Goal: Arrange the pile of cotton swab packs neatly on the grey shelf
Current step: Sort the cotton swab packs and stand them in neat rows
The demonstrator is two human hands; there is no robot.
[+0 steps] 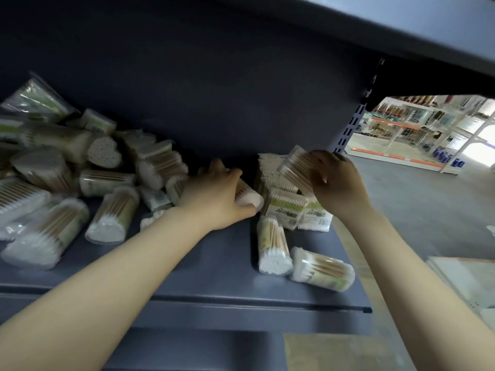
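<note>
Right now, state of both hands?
Left hand: curled round a clear cylindrical plastic pack of cotton swabs lying on the grey metal shelf.
Right hand: holding another clear cotton swab pack above the stacked flat packs.

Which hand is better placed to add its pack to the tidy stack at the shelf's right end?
The right hand: its clear swab pack is raised directly over the stacked white packs; the left hand is beside them.

Grey shelf (pixel 214 266), bearing a loose pile of cotton swab packs (pixel 67 178) at left, stacked flat packs (pixel 284 207) and two lying tubs (pixel 273 247) at right.
</note>
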